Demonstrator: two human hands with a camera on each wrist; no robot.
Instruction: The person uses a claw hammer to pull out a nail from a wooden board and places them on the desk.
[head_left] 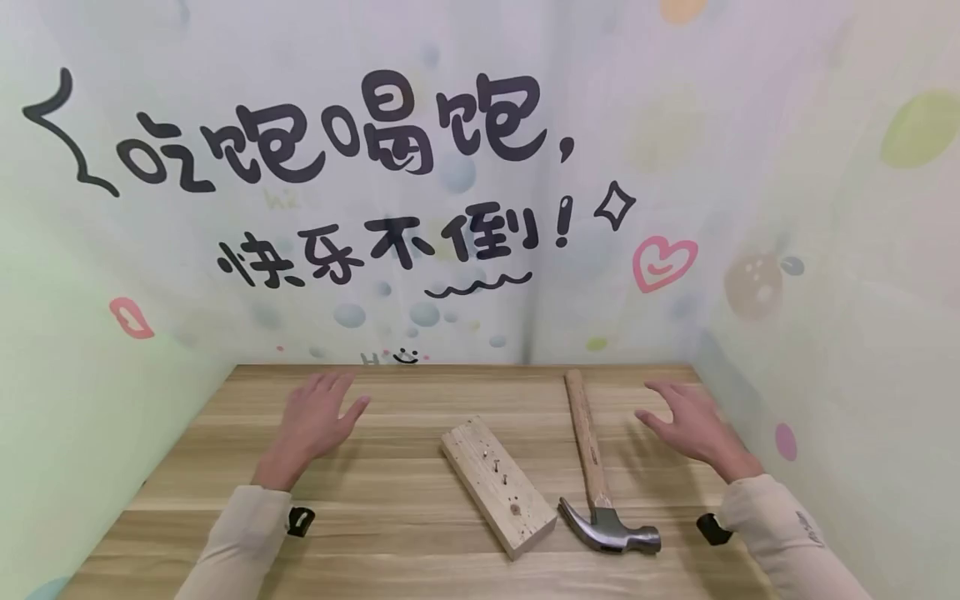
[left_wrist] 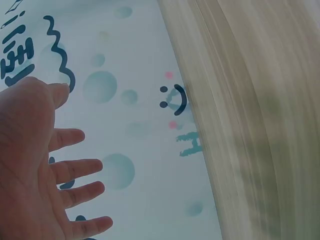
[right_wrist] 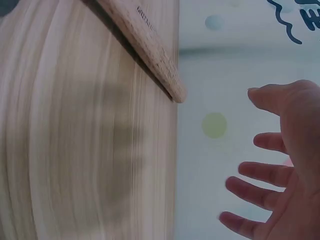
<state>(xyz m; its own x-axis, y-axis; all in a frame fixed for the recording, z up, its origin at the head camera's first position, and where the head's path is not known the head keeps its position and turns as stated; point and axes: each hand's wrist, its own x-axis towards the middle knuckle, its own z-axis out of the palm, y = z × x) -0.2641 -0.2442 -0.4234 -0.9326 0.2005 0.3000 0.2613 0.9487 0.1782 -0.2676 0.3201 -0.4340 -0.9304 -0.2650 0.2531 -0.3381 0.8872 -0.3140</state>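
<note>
A pale wooden block (head_left: 491, 492) lies at a slant on the table, with several nails (head_left: 497, 467) standing up from its top. To its right lies a claw hammer (head_left: 592, 467), its steel head toward the near side and its wooden handle pointing to the back edge. My left hand (head_left: 315, 417) hovers over the table left of the block, fingers spread and holding nothing. On the other side, my right hand (head_left: 690, 421) is held above the table to the right of the hammer, its fingers apart and nothing in them. The handle's end (right_wrist: 172, 90) shows in the right wrist view.
The wood-grain table (head_left: 375, 533) meets a printed curtain wall (head_left: 450, 333) at its back edge, and pale walls stand at both sides. Black straps (head_left: 302, 522) show at both wrists, under light sleeves (head_left: 243, 533).
</note>
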